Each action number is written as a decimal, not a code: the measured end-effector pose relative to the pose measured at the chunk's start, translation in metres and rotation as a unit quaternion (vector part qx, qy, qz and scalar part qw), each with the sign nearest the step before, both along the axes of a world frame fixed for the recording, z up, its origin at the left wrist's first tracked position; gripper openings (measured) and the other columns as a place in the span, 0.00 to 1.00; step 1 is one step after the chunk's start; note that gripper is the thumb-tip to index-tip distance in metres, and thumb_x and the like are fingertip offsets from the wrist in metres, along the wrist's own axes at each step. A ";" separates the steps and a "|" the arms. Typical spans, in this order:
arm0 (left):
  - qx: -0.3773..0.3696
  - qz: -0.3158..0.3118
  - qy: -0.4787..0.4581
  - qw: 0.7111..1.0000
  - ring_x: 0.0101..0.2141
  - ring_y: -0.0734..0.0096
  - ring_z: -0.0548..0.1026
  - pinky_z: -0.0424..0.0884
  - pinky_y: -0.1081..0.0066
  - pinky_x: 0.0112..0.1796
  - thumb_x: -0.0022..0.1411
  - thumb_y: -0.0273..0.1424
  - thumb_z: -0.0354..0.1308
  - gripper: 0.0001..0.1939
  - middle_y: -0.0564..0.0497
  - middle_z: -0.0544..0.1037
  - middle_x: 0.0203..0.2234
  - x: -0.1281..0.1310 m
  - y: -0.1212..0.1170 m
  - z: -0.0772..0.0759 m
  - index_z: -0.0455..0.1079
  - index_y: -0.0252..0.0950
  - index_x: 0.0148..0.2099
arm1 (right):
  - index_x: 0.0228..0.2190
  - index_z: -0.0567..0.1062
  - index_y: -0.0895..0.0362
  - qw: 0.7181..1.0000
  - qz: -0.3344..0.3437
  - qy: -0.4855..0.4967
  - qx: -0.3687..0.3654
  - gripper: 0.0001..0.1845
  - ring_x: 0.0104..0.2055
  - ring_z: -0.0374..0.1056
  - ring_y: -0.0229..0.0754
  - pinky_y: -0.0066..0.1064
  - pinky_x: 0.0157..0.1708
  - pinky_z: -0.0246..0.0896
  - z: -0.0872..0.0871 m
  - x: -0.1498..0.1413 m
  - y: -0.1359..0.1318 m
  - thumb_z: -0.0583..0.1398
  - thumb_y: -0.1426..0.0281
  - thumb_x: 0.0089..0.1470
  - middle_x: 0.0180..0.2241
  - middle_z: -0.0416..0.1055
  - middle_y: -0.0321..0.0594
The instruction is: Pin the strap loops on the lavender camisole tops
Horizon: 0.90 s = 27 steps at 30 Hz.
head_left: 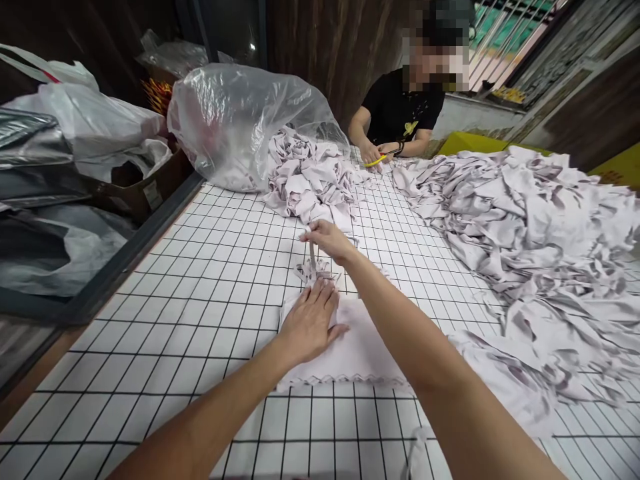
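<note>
A pale pinkish-white folded cloth [357, 343] with a zigzag near edge lies flat on the gridded tabletop [240, 240]. My left hand [311, 321] rests palm down on its left part, fingers stretched out toward the far edge. Farther off, my right hand [327, 240] pinches the top of a narrow fabric strip [313, 257], which runs down toward the left fingertips. Small crumpled cloth scraps [320, 270] lie around the strip's lower end. Whether the strip is joined to the folded cloth cannot be made out.
A large heap of similar cloths [530, 200] covers the right side. A smaller cloth pile [310, 173] spills from a clear plastic bag [235, 113] at the far side. Across the table a person [400, 113] holds yellow-handled scissors [376, 161]. Bags and a cardboard box [150, 190] stand left.
</note>
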<state>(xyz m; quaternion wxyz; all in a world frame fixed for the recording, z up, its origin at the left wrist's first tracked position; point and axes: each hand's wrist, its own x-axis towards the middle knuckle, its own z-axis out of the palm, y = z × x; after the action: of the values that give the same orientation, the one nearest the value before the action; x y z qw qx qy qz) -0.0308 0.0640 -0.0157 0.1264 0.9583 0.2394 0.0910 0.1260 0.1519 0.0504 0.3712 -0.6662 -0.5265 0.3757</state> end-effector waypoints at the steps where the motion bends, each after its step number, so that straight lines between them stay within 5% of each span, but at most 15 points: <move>1: 0.000 -0.001 0.000 1.000 0.67 0.49 0.44 0.47 0.52 0.63 0.68 0.51 0.39 0.35 0.40 0.52 0.67 0.000 0.000 0.000 0.51 0.31 0.67 | 0.38 0.65 0.56 0.997 0.025 0.053 0.059 0.05 0.32 0.66 0.36 0.29 0.33 0.59 0.013 0.004 -0.016 0.56 0.70 0.60 0.31 0.74 0.36; 4: -0.007 -0.007 -0.009 1.000 0.67 0.48 0.45 0.47 0.51 0.63 0.68 0.51 0.39 0.35 0.39 0.53 0.66 0.001 0.001 0.002 0.52 0.30 0.67 | 0.46 0.66 0.55 0.978 0.126 0.070 0.153 0.13 0.39 0.69 0.38 0.30 0.36 0.60 0.053 0.018 -0.081 0.57 0.65 0.60 0.37 0.74 0.39; 7: -0.017 -0.021 -0.018 0.999 0.66 0.50 0.46 0.47 0.51 0.63 0.68 0.49 0.43 0.34 0.39 0.56 0.65 0.001 0.002 0.004 0.52 0.32 0.66 | 0.43 0.72 0.56 0.945 0.316 -0.023 0.080 0.10 0.42 0.68 0.40 0.32 0.38 0.62 0.074 0.031 -0.146 0.58 0.70 0.59 0.42 0.74 0.42; 9: -0.016 -0.025 -0.019 0.999 0.67 0.51 0.45 0.46 0.52 0.64 0.68 0.46 0.45 0.33 0.40 0.55 0.66 0.001 0.003 0.004 0.52 0.32 0.67 | 0.43 0.74 0.56 0.935 0.350 -0.051 0.010 0.11 0.43 0.68 0.40 0.33 0.41 0.62 0.070 0.038 -0.178 0.56 0.71 0.60 0.43 0.74 0.43; 12: -0.004 -0.025 -0.014 1.000 0.67 0.51 0.43 0.46 0.52 0.64 0.68 0.45 0.44 0.32 0.40 0.54 0.66 0.000 0.003 0.004 0.54 0.31 0.66 | 0.41 0.74 0.56 0.976 0.196 -0.055 -0.074 0.11 0.36 0.68 0.38 0.31 0.35 0.63 0.045 0.038 -0.201 0.55 0.65 0.61 0.38 0.74 0.42; 15: 0.009 -0.030 0.001 1.000 0.67 0.50 0.43 0.47 0.51 0.63 0.67 0.45 0.45 0.32 0.40 0.54 0.66 -0.001 0.003 0.003 0.54 0.31 0.67 | 0.34 0.73 0.57 0.988 0.080 -0.025 -0.132 0.16 0.27 0.62 0.35 0.28 0.26 0.57 0.013 0.020 -0.201 0.58 0.56 0.57 0.29 0.71 0.38; 19: 0.029 -0.030 0.020 0.999 0.67 0.51 0.43 0.47 0.53 0.63 0.66 0.39 0.46 0.31 0.42 0.51 0.67 -0.001 0.004 0.003 0.52 0.32 0.68 | 0.24 0.70 0.57 0.985 0.058 -0.048 -0.157 0.17 0.24 0.59 0.34 0.27 0.23 0.51 -0.013 -0.015 -0.191 0.66 0.57 0.47 0.22 0.67 0.33; 27: 0.026 -0.027 0.029 0.999 0.67 0.52 0.42 0.47 0.53 0.63 0.67 0.41 0.45 0.33 0.44 0.50 0.68 -0.001 0.004 0.004 0.49 0.34 0.69 | 0.22 0.71 0.58 0.975 0.042 0.088 -0.199 0.23 0.21 0.56 0.32 0.28 0.23 0.51 -0.017 -0.013 -0.190 0.61 0.51 0.50 0.21 0.66 0.34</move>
<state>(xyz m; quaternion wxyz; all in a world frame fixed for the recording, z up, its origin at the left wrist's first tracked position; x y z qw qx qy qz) -0.0317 0.0678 -0.0113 0.0968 0.9697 0.2143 0.0658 0.1132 -0.0383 0.0338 0.2604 -0.6680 -0.4340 0.5455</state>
